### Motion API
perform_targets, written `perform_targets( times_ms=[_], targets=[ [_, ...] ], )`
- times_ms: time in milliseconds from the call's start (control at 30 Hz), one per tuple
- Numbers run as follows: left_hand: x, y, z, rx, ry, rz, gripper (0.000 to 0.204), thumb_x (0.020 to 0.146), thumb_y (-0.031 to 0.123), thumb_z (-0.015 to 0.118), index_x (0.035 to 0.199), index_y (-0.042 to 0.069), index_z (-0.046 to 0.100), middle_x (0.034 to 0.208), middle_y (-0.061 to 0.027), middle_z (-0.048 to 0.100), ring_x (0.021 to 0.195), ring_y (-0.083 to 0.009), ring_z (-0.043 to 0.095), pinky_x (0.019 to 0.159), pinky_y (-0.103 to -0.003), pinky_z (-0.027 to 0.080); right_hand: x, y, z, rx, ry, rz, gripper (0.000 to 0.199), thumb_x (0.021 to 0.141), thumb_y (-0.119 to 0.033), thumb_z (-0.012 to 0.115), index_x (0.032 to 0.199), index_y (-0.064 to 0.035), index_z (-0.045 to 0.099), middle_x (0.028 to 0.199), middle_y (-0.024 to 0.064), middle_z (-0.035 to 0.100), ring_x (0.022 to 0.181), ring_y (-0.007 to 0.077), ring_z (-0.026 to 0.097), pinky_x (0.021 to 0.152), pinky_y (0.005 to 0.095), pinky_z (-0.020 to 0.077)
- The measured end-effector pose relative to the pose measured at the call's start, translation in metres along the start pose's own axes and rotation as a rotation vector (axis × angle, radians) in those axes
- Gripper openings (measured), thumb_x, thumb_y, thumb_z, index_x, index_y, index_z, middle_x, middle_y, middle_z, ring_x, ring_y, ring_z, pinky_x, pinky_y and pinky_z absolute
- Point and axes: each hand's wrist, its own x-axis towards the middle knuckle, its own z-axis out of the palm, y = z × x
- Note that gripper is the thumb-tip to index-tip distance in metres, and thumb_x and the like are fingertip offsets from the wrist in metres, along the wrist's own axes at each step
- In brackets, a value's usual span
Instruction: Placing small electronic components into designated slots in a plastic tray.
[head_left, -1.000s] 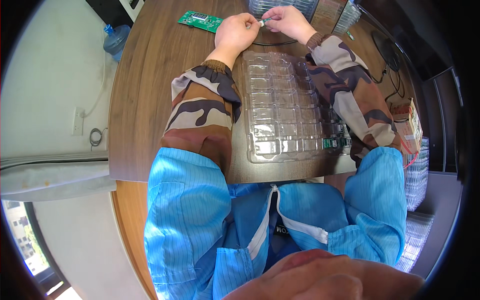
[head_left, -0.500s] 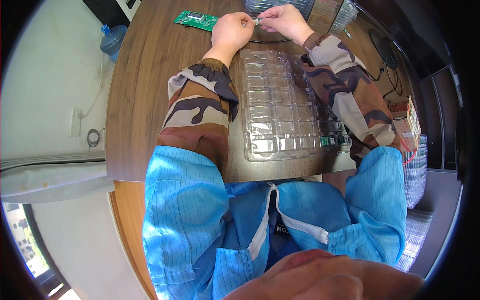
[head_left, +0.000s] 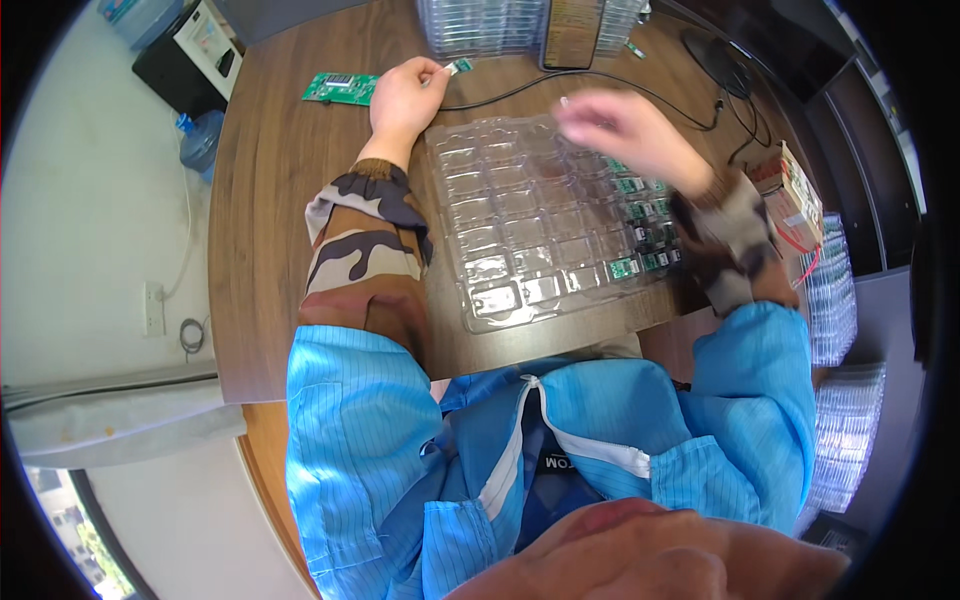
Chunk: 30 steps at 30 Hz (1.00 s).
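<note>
My left hand (head_left: 408, 98) is closed, with a small green circuit board (head_left: 460, 67) pinched at its fingertips. Beside that hand, partly behind it, a larger green circuit board with a display (head_left: 335, 90) lies on the table. My right hand (head_left: 625, 130) hovers over the far right part of a clear plastic compartment tray (head_left: 515, 215). Motion smears its fingers; a tiny whitish spot shows at their tips, too blurred to name. Several small green boards (head_left: 625, 267) sit in the tray's right-hand compartments, while its left and middle compartments look bare.
Stacked clear trays (head_left: 480, 28) and a dark upright panel (head_left: 572, 35) stand at the back. A black cable (head_left: 510, 95) crosses the wooden table (head_left: 270, 200). At the right are a cardboard box (head_left: 795, 205), a monitor stand (head_left: 715, 62) and more stacked trays (head_left: 845, 430).
My hands have parted: the right has swung right and nearer, over the tray, while the left keeps the small board. The view has shifted, showing more of the back and the tray's filled compartments.
</note>
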Motion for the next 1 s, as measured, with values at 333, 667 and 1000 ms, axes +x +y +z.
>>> perform_targets(
  times_ms=[333,667,1000],
  targets=[
    [0.002,0.001,-0.001,0.003,-0.012,0.009,0.021,0.072,0.029,0.06,0.077,0.008,0.063,0.064,-0.0056,0.06,0.061,-0.0207,0.056,0.058,-0.031,0.043,-0.222,-0.045,-0.048,-1.001,0.121,0.933,0.029,0.067,-0.01,0.061,0.094,-0.0031,0.055,0.094,0.0128,0.055,0.084,0.0308,0.054,0.069,0.0369,0.0447],
    [0.004,0.001,0.0,-0.029,0.009,0.059,0.02,0.071,0.026,0.062,0.076,0.006,0.063,0.061,-0.0053,0.059,0.057,-0.0179,0.056,0.056,-0.029,0.043,-0.265,-0.007,-0.037,-1.304,0.204,0.855,0.032,0.065,0.003,0.051,0.096,-0.0055,0.053,0.105,0.009,0.05,0.095,0.0274,0.048,0.072,0.0316,0.0466],
    [0.002,-0.007,0.004,-0.067,-0.001,0.059,0.02,0.072,0.025,0.062,0.076,0.005,0.062,0.06,-0.0056,0.058,0.054,-0.0165,0.053,0.054,-0.028,0.042,-0.287,0.05,-0.044,-1.385,-0.014,0.98,0.012,0.074,-0.003,0.045,0.084,-0.0022,0.05,0.083,0.0099,0.051,0.067,0.025,0.058,0.057,0.0314,0.0475]
  ],
)
